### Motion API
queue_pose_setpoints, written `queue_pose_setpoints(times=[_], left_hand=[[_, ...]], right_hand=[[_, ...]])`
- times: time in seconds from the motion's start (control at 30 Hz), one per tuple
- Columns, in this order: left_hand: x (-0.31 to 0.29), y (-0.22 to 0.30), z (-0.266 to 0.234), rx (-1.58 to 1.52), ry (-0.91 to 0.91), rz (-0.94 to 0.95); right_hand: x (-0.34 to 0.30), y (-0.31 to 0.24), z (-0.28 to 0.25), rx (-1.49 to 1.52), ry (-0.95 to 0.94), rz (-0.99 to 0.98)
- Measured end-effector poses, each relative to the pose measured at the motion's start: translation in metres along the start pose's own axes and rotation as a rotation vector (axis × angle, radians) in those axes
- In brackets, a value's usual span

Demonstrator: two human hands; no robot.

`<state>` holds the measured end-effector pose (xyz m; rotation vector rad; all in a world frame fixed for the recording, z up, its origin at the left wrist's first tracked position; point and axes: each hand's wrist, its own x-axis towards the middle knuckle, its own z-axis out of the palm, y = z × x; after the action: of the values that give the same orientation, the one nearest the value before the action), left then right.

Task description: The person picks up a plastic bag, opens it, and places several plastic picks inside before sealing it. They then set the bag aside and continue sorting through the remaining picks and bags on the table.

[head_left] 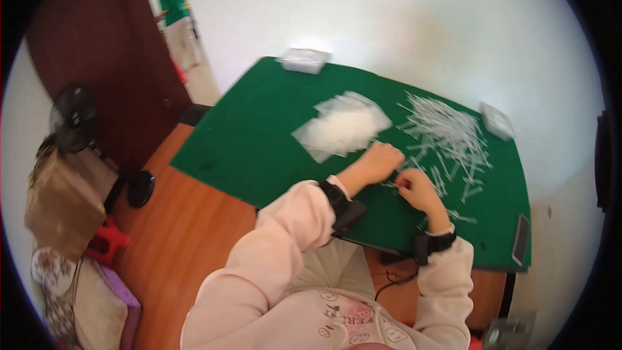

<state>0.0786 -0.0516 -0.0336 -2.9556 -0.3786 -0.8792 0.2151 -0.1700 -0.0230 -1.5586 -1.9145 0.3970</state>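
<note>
Both my hands are close together over the green table top [259,129], at the near edge of a pile of thin, clear-white sticks [447,133]. My left hand [380,162] is closed, knuckles up, beside a stack of clear plastic bags [346,123]. Curled inward, my right hand [418,189] has its thumb and fingers together among a few loose sticks. Anything held in either hand is too small or hidden to make out. Dark bands are strapped round both wrists.
A clear packet [304,59] rests at the far left edge, another packet [497,121] at the right. A phone-like dark slab [520,240] lies near the right corner. Left of the table stand a black fan [74,116] and a cardboard box [61,201]. A person in green [173,6] is beyond the doorway.
</note>
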Motion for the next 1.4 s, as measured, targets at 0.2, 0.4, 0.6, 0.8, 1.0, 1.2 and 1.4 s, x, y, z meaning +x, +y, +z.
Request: queue_pose_setpoints(times=[0.2,0.4,0.6,0.8,1.0,1.2,1.4], left_hand=[[0.0,0.004,-0.014,-0.121,0.076,-0.095],[0.004,0.006,-0.014,-0.333,0.173,-0.132],[0.001,0.004,-0.008,-0.353,0.055,-0.153],[-0.003,-0.006,0.002,-0.334,-0.044,0.018],[-0.002,0.0,-0.003,-0.325,-0.082,-0.158],[-0.002,0.004,-0.008,-0.41,0.089,-0.253],[0.001,0.005,-0.011,-0.477,0.103,-0.182]], right_hand=[[-0.001,-0.016,-0.005,0.0,0.014,0.037],[0.002,-0.015,-0.008,0.109,0.1,0.119],[0.005,-0.015,-0.002,0.09,0.087,0.133],[0.003,-0.013,0.005,-0.019,0.04,-0.087],[0.003,-0.014,0.004,-0.013,0.004,-0.076],[0.002,-0.029,0.001,-0.037,0.023,-0.115],[0.003,-0.03,-0.004,0.015,0.146,-0.217]])
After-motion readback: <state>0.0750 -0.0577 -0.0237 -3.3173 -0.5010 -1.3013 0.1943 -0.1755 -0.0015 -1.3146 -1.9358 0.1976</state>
